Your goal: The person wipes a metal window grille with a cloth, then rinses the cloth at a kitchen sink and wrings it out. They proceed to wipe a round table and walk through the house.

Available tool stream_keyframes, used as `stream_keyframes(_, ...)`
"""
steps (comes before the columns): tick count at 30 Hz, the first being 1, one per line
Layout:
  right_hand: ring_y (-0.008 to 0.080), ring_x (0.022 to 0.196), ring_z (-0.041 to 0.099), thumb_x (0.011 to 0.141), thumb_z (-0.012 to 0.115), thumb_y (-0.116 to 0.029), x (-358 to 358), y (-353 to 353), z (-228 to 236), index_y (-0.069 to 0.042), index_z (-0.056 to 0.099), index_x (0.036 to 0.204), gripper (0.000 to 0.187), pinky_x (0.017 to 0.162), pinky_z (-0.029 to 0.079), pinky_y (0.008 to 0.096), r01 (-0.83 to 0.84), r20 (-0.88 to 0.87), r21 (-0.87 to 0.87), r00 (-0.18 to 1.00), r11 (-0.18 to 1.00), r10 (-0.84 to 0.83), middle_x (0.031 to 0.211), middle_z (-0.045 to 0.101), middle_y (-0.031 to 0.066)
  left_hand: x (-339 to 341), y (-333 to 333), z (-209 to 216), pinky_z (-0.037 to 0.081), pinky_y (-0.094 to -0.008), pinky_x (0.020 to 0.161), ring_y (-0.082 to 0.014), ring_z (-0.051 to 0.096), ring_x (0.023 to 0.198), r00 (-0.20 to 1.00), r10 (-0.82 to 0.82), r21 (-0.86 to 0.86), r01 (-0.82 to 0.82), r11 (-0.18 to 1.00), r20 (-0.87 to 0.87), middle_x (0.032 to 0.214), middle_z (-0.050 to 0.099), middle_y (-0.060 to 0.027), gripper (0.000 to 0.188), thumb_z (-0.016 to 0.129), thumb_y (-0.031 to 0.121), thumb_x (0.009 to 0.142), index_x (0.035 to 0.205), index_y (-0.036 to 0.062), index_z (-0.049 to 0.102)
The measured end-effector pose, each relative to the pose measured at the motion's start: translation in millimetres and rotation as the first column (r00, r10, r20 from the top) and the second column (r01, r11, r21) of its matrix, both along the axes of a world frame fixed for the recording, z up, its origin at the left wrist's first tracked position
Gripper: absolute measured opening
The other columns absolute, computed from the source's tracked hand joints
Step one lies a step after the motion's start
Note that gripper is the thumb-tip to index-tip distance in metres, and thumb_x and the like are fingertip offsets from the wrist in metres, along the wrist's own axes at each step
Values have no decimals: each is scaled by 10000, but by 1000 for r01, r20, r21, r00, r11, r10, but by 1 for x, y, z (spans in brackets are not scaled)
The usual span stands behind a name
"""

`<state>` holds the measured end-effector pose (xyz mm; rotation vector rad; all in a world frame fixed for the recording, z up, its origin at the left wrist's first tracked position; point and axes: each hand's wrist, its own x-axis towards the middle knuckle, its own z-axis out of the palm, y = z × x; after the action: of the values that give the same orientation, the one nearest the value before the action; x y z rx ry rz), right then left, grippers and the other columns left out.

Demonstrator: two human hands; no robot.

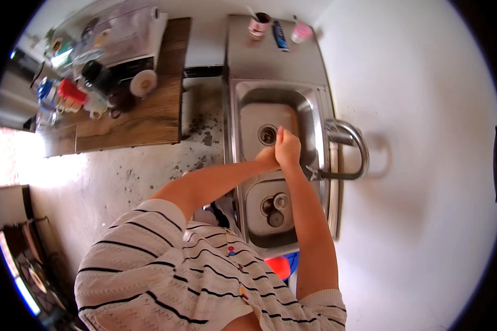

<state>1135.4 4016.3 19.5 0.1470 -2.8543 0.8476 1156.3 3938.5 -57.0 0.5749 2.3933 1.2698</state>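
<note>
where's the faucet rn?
Head view, right of centre: the faucet arches over the right rim of the double sink, against the white wall, just right of the two hands, right hand and left hand, pressed together over the basins.

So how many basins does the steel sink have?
2. The upper basin, under the joined hands, has an open drain. The lower basin, nearer the person, has a drain with small round pieces beside it. The forearms hide part of each.
</note>
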Motion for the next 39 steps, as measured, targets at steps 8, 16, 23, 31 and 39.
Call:
stream_keyframes(8,392,717,648,993,449,-320,-30,-54,-28,15,603,719,459,663,496,498,123,73,25,990,992,-125,720,652,214,-2,-50,11,484,-455,887,-384,628,1062,926,263,26,-280,960,270,1109,660,-229,634,652,503,810,1163,-19,584)
stream_keyframes(16,206,926,630,941,614,-419,15,-170,7,-87,574,1173,407,774,509,365,447,521,-845,569,293,636,1018,645,59,60,-248,77,493,-306,457,-228,670,788,684,497,83,-627,774,534,901,661,-140,754,912,282,573,1138,-59,549)
stream_keyframes(23,183,1218,492,955,578,-477,124,-344,13,-55,428,1425,649,1042,378,320,-418,332,-723,486,549,808,1332,532,90,219,-453,120,590,-334,773,-238,675,942,594,496,91,-693,715,634,1095,666,-131,702,790,537,734,1164,9,619)
stream_keyframes(31,160,1144,522,1006,556,-267,244,-542,47,-87,471,1359,406,996,407,294,-425,125,-880,222,212,967,1236,558,49,426,-588,62,595,-360,724,-237,664,904,177,224,273,-795,-542,958,1027,638,-119,407,604,326,953,1234,49,505)
stream_keyframes(39,213,1201,538,1022,479,-138,349,-658,89,-150,360,1461,455,958,505,371,28,167,-982,-361,189,918,1352,498,85,540,-582,91,483,-403,935,-225,537,1153,-408,743,350,-693,-630,531,1301,466,-83,555,701,306,862,1329,131,458)
